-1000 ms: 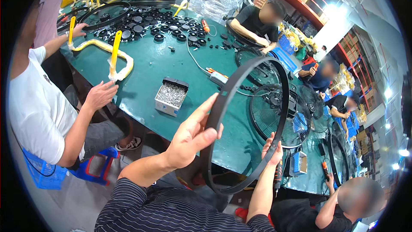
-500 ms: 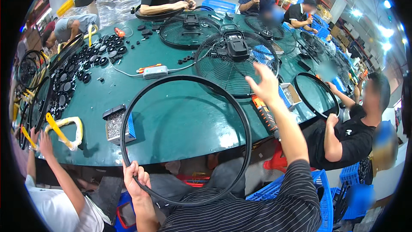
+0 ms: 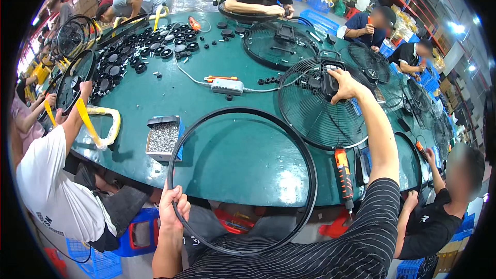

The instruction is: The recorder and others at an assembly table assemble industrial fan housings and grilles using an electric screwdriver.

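My left hand (image 3: 173,207) is wrapped round the lower left side of a thin black hoop (image 3: 243,110), which stands tilted over the table's near edge. My right hand (image 3: 345,86) reaches forward, with thumb and fingers hooked over the black housing (image 3: 326,83) at the middle of a round wire fan guard (image 3: 302,119). That guard lies flat on the green table (image 3: 134,93). An orange and black power screwdriver (image 3: 343,173) lies just nearer than the guard, beneath my right forearm.
A box of small screws (image 3: 163,139) stands left of the hoop. Beyond are a grey adapter with cable (image 3: 227,87) and scattered black round knobs (image 3: 113,58). A yellow bent handle (image 3: 89,124) lies left. More fan guards (image 3: 281,46) lie farther back. People work on both sides.
My right hand has moved from the air above the guard onto its black housing. My left hand keeps hold of the hoop. The view has swung to the left.
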A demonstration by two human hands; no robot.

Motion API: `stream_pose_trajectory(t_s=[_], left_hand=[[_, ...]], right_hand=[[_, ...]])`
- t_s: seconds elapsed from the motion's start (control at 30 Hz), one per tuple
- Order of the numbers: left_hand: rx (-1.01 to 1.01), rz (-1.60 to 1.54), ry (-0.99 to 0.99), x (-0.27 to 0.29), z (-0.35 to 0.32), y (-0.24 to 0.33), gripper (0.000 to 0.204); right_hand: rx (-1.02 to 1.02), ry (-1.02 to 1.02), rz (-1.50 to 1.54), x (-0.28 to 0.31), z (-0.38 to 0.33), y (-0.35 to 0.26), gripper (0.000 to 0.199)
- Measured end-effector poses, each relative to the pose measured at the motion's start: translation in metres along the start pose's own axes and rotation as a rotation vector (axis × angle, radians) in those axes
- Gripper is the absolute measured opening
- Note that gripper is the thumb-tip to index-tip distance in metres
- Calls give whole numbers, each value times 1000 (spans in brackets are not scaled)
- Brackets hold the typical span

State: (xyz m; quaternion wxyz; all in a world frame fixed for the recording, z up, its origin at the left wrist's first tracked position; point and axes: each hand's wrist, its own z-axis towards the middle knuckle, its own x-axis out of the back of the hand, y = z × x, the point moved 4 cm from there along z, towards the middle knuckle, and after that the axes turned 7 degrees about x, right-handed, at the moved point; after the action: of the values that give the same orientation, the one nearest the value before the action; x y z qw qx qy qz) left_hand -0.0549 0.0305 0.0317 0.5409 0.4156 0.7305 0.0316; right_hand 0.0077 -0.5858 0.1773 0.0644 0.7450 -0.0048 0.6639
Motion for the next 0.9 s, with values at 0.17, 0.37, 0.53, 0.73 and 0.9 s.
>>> stream_pose_trajectory(t_s=[0.17, 0.37, 0.53, 0.73, 0.9], left_hand=[[58, -52, -13, 6, -5, -5, 66], [92, 105, 115, -7, 8, -21, 79], [5, 181, -2, -47, 62, -40, 80], [-123, 641, 55, -40, 93, -43, 70], [-783, 1535, -41, -43, 65, -19, 68]], right_hand=[[-15, 40, -78, 20, -3, -18, 117], [39, 508, -29, 93, -32, -34, 94], [-37, 670, 27, 145, -39, -59, 100], [94, 701, 161, 162, 21, -126, 97], [221, 604, 229, 149, 115, -207, 96]])
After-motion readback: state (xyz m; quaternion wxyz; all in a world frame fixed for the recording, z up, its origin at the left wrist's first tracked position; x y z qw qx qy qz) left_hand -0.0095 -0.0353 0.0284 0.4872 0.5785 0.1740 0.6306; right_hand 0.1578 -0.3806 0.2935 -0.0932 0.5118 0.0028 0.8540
